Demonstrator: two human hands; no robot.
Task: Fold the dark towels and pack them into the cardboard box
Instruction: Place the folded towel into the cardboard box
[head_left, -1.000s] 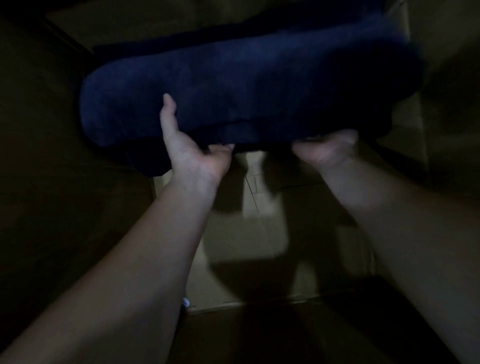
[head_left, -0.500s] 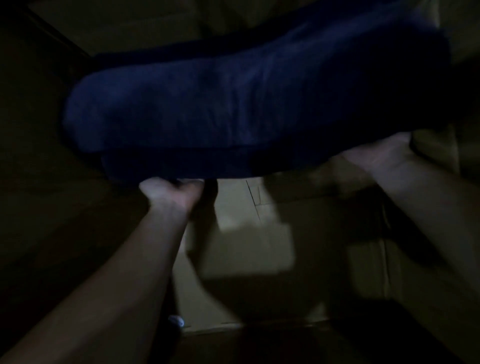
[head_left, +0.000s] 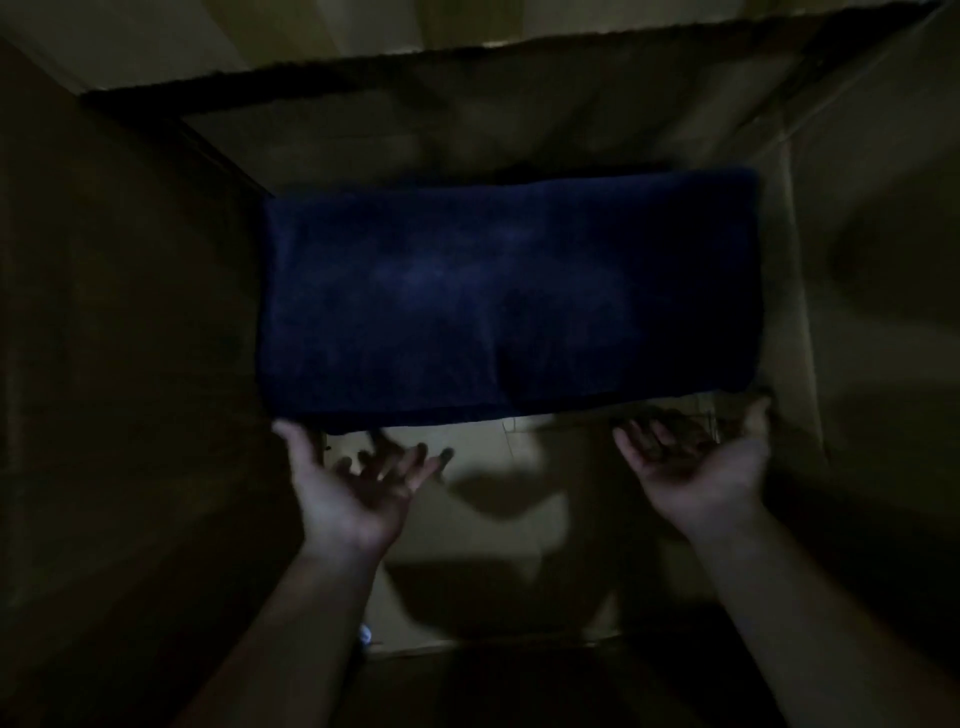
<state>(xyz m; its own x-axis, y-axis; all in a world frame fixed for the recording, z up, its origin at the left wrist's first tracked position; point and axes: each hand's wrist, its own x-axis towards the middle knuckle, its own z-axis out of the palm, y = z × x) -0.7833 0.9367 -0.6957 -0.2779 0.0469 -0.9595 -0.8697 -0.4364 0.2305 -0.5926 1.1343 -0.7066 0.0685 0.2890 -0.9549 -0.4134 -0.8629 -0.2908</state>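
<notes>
Grip empty: left hand (head_left: 358, 488) & right hand (head_left: 696, 467) splayed, palms up, just beside towel (head_left: 509, 296) lying in box (head_left: 862, 249). Placing looks done; next prob. fetch another.

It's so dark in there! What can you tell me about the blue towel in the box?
The towel is navy and plush-looking, folded into a flat rectangle. It sits low inside the cardboard box, toward the far wall. The left hand and right hand hover open, palms up, at its near edge; whether they touch it is unclear.
</notes>
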